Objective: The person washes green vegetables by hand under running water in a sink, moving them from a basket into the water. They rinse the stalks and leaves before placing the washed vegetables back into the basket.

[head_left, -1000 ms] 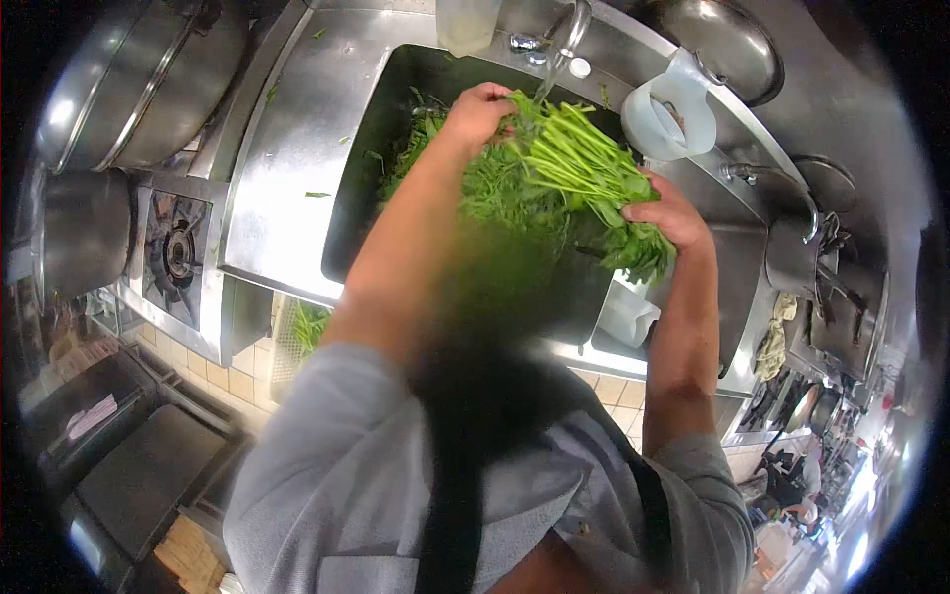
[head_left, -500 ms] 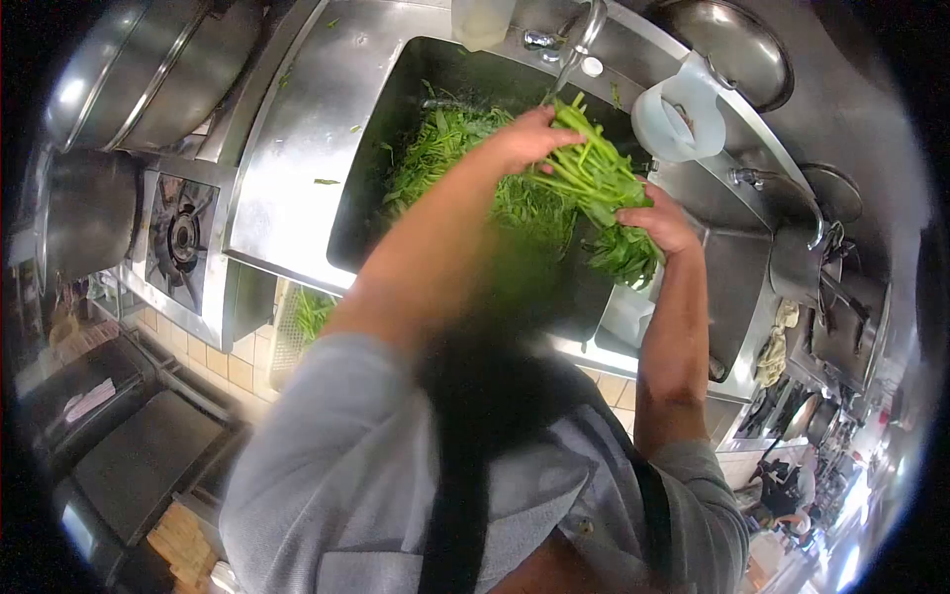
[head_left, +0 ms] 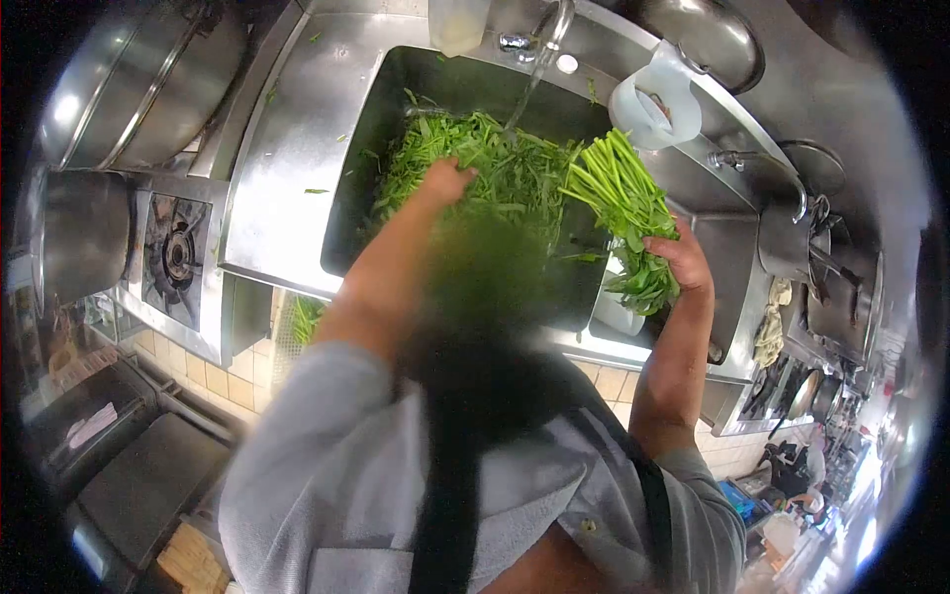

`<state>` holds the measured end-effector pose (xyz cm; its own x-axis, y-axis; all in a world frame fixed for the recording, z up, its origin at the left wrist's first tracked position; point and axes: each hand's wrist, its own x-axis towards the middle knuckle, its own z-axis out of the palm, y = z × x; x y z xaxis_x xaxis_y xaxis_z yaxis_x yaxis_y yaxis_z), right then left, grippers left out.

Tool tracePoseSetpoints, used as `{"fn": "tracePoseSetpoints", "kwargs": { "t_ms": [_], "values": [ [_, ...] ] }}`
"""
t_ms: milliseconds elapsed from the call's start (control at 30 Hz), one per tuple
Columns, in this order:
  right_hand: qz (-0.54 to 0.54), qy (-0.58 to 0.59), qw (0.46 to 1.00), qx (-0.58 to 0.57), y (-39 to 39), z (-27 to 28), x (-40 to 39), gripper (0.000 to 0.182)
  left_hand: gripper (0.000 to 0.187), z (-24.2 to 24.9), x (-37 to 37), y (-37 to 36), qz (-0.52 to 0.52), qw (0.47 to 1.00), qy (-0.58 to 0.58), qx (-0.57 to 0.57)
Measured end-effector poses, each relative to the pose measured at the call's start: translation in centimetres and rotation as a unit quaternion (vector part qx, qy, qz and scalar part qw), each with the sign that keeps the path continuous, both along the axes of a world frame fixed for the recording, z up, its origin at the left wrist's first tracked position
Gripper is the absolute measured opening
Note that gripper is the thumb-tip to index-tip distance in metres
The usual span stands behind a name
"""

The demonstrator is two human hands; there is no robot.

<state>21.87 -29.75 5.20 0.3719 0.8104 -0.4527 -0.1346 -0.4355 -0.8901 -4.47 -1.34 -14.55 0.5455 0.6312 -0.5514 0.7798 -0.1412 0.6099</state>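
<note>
A bunch of leafy greens (head_left: 623,193) with thick pale-green stems is in my right hand (head_left: 683,259), its fingers closed round the leafy end. The stems point up and to the left, above the sink's right edge. My left hand (head_left: 449,182) is in the loose greens (head_left: 505,163) in the sink (head_left: 396,74), fingers curled down and partly hidden among the leaves. From the tap (head_left: 560,25) a stream of water runs onto these greens.
A translucent white jug (head_left: 643,117) stands at the sink's back right, beside a second tap (head_left: 737,158). Left of the counter (head_left: 287,188) is a gas burner (head_left: 179,252). A white basket (head_left: 288,332) with greens sits below the counter. Other people are far right.
My left hand has let go of the bunch's stems and moved left and down into the loose greens. My right hand still holds the bunch, now slightly lower and further right.
</note>
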Motion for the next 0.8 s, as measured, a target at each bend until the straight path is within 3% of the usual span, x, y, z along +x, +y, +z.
{"fn": "tracePoseSetpoints", "kwargs": {
  "t_ms": [67, 167, 233, 267, 333, 367, 433, 467, 500, 533, 600, 667, 700, 767, 800],
  "values": [
    [-0.015, 0.013, 1.000, 0.010, -0.3, -0.6, 0.6, 0.062, 0.076, 1.1, -0.3, -0.4, 0.022, 0.998, 0.001, -0.064],
    [-0.031, -0.029, 0.999, 0.007, -0.6, -1.7, 1.3, 0.057, 0.078, 0.9, 0.4, 0.1, -0.032, 0.999, -0.030, 0.008],
    [-0.035, -0.026, 0.999, 0.017, 0.0, -0.6, 0.4, 0.059, 0.068, 1.7, 1.3, 0.2, 0.067, 0.983, -0.156, 0.066],
    [-0.040, -0.023, 0.999, 0.029, 0.4, -0.3, 0.0, 0.060, 0.068, 2.2, 1.8, 0.2, 0.068, 0.983, -0.156, 0.066],
    [-0.045, -0.027, 0.998, 0.042, 0.9, -1.1, -0.1, 0.060, 0.058, 10.1, 2.4, -0.1, 0.227, 0.932, -0.227, -0.169],
    [-0.052, -0.031, 0.997, 0.055, 1.2, -1.5, -0.2, 0.060, 0.058, 11.0, 2.5, 0.3, 0.226, 0.932, -0.228, -0.168],
    [-0.107, -0.037, 0.991, 0.070, 2.1, -2.0, -1.2, 0.060, 0.090, 12.1, 3.0, 1.1, 0.180, 0.898, -0.298, -0.269],
    [-0.160, -0.043, 0.983, 0.085, 2.5, -2.4, -1.4, 0.060, 0.090, 12.6, 3.3, 1.2, 0.179, 0.898, -0.298, -0.268],
    [-0.112, 0.043, 0.981, 0.149, 3.1, -3.3, -1.2, 0.060, 0.091, 13.0, 3.5, 1.2, 0.197, 0.876, -0.328, -0.295],
    [-0.113, 0.043, 0.981, 0.151, 4.0, -3.3, -1.4, 0.060, 0.093, 13.9, 3.6, 1.2, 0.213, 0.851, -0.357, -0.321],
    [-0.067, 0.159, 0.966, 0.192, 6.2, -3.7, -2.5, 0.056, 0.084, 15.4, 3.7, 1.1, 0.199, 0.850, -0.358, -0.330],
    [-0.050, 0.167, 0.962, 0.209, 8.4, -4.6, -3.6, 0.053, 0.031, 16.2, 4.2, 0.3, 0.213, 0.747, -0.466, -0.423],
    [-0.033, 0.174, 0.958, 0.225, 9.3, -5.2, -4.0, 0.049, 0.031, 16.2, 4.6, 0.0, 0.213, 0.748, -0.467, -0.421],
    [-0.049, 0.212, 0.954, 0.207, 10.2, -7.5, -4.7, 0.049, 0.029, 16.0, 5.1, -0.4, 0.249, 0.684, -0.516, -0.451],
    [-0.066, 0.248, 0.948, 0.187, 10.6, -8.1, -5.1, 0.049, 0.029, 16.1, 5.1, -0.2, 0.252, 0.684, -0.517, -0.449]
  ]
}}
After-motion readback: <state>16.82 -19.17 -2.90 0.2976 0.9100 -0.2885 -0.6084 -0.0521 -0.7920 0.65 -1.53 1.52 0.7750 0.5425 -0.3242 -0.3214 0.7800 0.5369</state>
